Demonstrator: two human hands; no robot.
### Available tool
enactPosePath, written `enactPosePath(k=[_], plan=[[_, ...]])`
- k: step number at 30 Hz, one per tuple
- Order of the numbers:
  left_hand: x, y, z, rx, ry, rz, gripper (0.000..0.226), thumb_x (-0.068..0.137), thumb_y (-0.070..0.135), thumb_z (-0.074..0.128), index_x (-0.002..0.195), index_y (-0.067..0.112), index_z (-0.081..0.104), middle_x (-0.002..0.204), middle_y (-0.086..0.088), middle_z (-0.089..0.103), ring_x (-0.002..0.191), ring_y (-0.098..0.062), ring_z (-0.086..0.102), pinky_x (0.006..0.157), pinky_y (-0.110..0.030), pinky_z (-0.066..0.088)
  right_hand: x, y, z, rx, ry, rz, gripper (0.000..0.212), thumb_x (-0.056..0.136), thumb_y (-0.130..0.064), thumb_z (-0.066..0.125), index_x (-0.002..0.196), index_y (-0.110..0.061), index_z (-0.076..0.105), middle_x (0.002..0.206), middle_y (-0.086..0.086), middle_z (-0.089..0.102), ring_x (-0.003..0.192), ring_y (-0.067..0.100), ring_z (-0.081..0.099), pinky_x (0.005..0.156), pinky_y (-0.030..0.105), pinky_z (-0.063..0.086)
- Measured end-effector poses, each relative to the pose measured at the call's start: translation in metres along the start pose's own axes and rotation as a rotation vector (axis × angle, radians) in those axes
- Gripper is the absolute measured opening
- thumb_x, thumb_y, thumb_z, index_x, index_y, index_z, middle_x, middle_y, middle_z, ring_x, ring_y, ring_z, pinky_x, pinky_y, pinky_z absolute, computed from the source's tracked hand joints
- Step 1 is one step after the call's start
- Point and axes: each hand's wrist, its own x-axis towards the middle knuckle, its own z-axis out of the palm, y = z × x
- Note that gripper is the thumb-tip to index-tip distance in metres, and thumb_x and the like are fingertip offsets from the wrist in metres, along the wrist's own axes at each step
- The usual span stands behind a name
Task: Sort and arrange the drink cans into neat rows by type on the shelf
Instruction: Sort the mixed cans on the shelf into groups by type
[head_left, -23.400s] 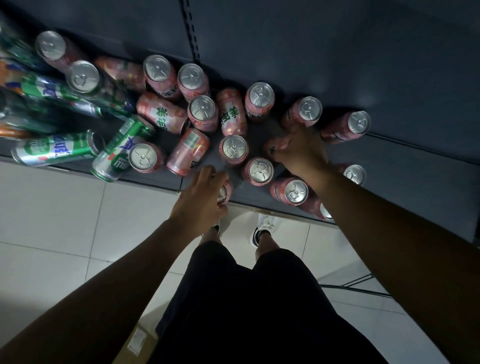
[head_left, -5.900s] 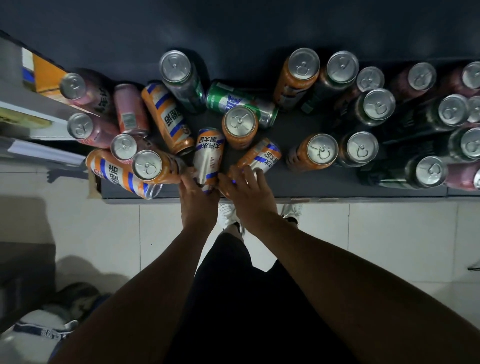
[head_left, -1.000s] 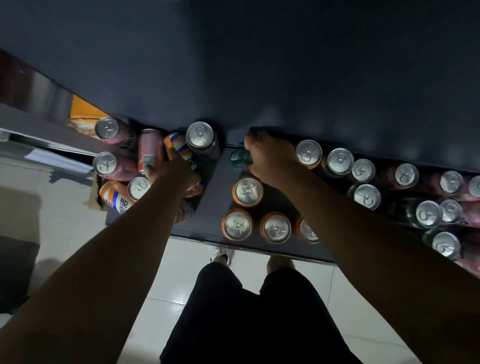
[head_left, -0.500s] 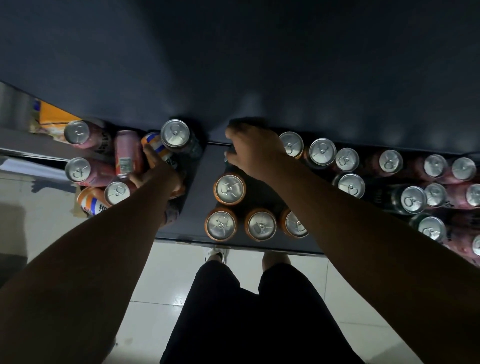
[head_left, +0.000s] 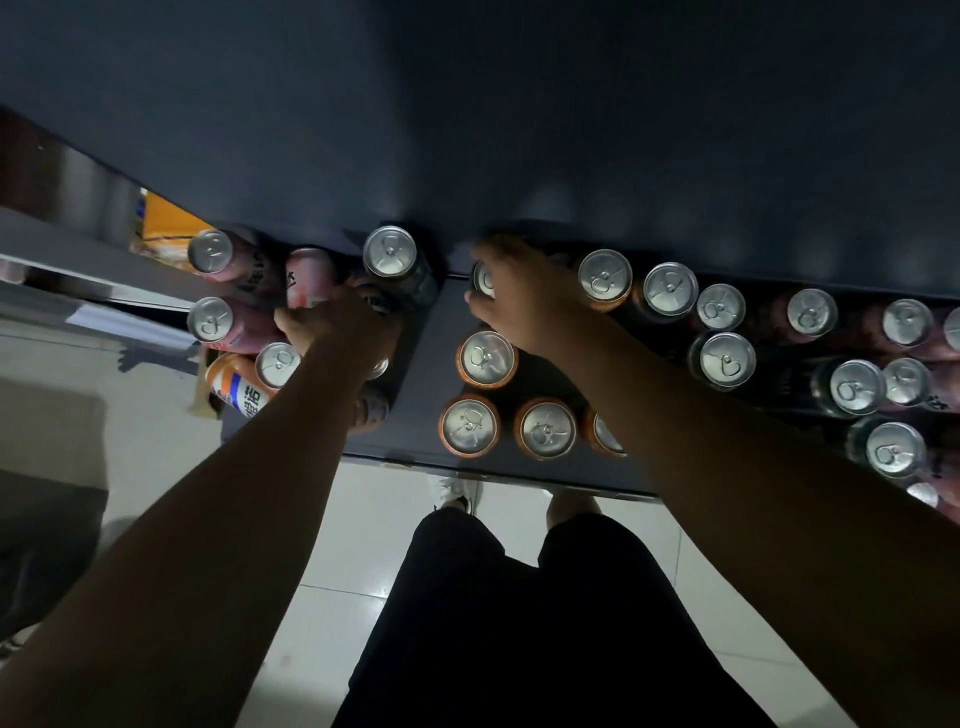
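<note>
a: hands?
b: right hand (head_left: 524, 296) at the back of the shelf (head_left: 415, 374), fingers curled round the top of the back can (head_left: 483, 280), upright, only a sliver of lid shows so type unreadable
a: why there?
b: my read: it lines up behind the orange cans (head_left: 487, 359). one stands just in front of it, three more along the front edge, the last half hidden under the arm
a: left?
b: left hand (head_left: 337, 327) is in the jumble at the shelf's left end, fingers closed over a lying can (head_left: 373, 299) with an orange rim. palm hides most of it, reads as a grip
a: why both busy?
b: guess: one places, the other fetches the next orange from the pile
a: rest of pile?
b: pink cans (head_left: 209, 318), some upright and one lying, a dark green can (head_left: 389, 250) upright at the back, an orange-and-blue can (head_left: 236, 387) lying at the front corner
a: risk?
b: lying cans roll. pulling one out could tip the upright neighbours touching it
</note>
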Motion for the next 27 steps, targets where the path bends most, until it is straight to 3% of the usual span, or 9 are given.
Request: enactPosePath(k=[3, 7, 10, 18, 23, 27], plan=[[-0.007, -0.003, -0.004, 0.045, 0.073, 0.017, 0.056, 0.092, 0.051, 0.061, 0.134, 0.016, 0.055, 0.137, -0.016, 0.058, 0.128, -0.038, 0.055, 0.103, -0.044, 0.042, -0.003, -0.002, -0.001, 0.024, 0.004, 0.004, 0.046, 0.093, -0.033, 0.060, 0.136, -0.018, 0.052, 0.136, 0.006, 0.055, 0.125, 0.033, 0.053, 0.090, 0.042, 0.050], [-0.021, -0.006, -0.001, -0.031, 0.080, 0.092, 0.056, 0.081, 0.042, 0.074, 0.126, 0.015, 0.057, 0.129, -0.020, 0.061, 0.121, -0.044, 0.058, 0.091, -0.044, 0.051, -0.007, -0.006, -0.004, 0.054, 0.020, 0.032, 0.040, 0.094, -0.028, 0.060, 0.131, -0.013, 0.055, 0.133, 0.010, 0.055, 0.121, 0.035, 0.055, 0.091, 0.046, 0.051], [-0.032, -0.003, 0.008, -0.008, 0.051, 0.173, 0.061, 0.080, 0.038, 0.075, 0.133, 0.022, 0.050, 0.132, -0.020, 0.058, 0.125, -0.047, 0.054, 0.091, -0.049, 0.052, -0.009, -0.007, -0.008, 0.079, 0.029, 0.038, 0.041, 0.095, -0.026, 0.059, 0.133, -0.012, 0.056, 0.136, 0.010, 0.054, 0.120, 0.037, 0.057, 0.091, 0.046, 0.050], [-0.052, 0.005, 0.032, -0.057, 0.106, 0.287, 0.054, 0.089, 0.033, 0.072, 0.135, 0.014, 0.050, 0.130, -0.014, 0.056, 0.125, -0.039, 0.046, 0.086, -0.044, 0.048, -0.016, -0.016, -0.019, 0.077, 0.020, 0.036, 0.042, 0.097, -0.030, 0.055, 0.137, -0.015, 0.054, 0.142, 0.006, 0.051, 0.125, 0.035, 0.053, 0.096, 0.046, 0.049], [-0.062, -0.001, 0.040, -0.113, 0.089, 0.357, 0.064, 0.085, 0.043, 0.073, 0.140, 0.020, 0.050, 0.134, -0.012, 0.057, 0.128, -0.041, 0.047, 0.098, -0.050, 0.049, -0.024, -0.034, -0.024, 0.073, 0.002, 0.033, 0.043, 0.100, -0.030, 0.052, 0.142, -0.019, 0.051, 0.149, 0.003, 0.046, 0.130, 0.033, 0.050, 0.101, 0.042, 0.045], [-0.070, 0.000, 0.038, -0.173, 0.106, 0.399, 0.061, 0.086, 0.036, 0.072, 0.140, 0.023, 0.049, 0.136, -0.010, 0.055, 0.125, -0.043, 0.050, 0.095, -0.052, 0.052, -0.027, -0.041, -0.024, 0.085, 0.003, 0.021, 0.042, 0.100, -0.030, 0.053, 0.141, -0.019, 0.052, 0.147, 0.001, 0.049, 0.129, 0.030, 0.051, 0.099, 0.041, 0.046]])
